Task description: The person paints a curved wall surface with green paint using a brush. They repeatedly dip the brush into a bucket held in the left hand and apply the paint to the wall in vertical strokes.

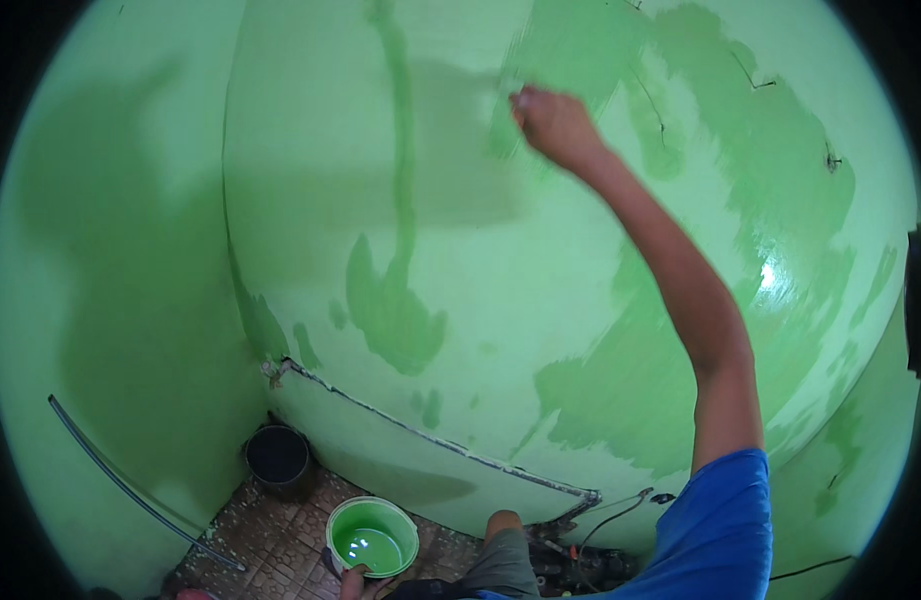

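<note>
My right hand (554, 127) is raised against the light green wall (460, 300), its fingers curled in. Whether it grips a tool cannot be seen, as the hand hides it. Streaky, darker green strokes of wet-looking paint (573, 45) lie around and above it. Low in the view, my left hand (353, 583) grips the near rim of a pale plastic bucket (411, 536), thumb over the edge. Glossy green paint (370, 551) covers the bucket's bottom.
A black bucket (276, 457) stands in the corner on brown patterned floor tiles (299, 521). A thin grey pipe (122, 480) leans at left. Another pipe (430, 439) runs along the wall, and nails (764, 84) stick out. Dark machinery (595, 566) sits by my knee.
</note>
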`<state>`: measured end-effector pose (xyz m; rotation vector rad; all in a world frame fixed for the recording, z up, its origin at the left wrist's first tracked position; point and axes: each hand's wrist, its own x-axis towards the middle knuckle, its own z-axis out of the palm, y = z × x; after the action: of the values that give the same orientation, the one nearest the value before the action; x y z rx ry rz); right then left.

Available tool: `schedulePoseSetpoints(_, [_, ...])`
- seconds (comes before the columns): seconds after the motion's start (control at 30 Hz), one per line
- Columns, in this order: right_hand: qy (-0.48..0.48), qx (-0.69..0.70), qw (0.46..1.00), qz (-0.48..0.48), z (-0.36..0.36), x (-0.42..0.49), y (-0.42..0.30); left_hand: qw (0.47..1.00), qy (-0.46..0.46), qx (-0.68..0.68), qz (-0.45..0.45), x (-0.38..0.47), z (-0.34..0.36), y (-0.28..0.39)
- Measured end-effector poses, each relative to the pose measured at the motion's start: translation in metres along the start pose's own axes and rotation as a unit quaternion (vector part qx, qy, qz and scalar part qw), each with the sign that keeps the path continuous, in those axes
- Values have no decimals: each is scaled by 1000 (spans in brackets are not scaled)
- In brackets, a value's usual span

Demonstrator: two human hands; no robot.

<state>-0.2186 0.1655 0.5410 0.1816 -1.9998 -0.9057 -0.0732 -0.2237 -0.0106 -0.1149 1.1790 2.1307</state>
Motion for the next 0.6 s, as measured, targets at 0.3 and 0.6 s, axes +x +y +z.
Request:
schedulePoseSetpoints(0.3, [-116,281,953,-1,-2,-62,-49,989,-121,-73,-30,6,-21,-7])
schedulePoseSetpoints(0.6, [137,3,988,66,-108,7,93,992,29,-74,-94,-13,23,23])
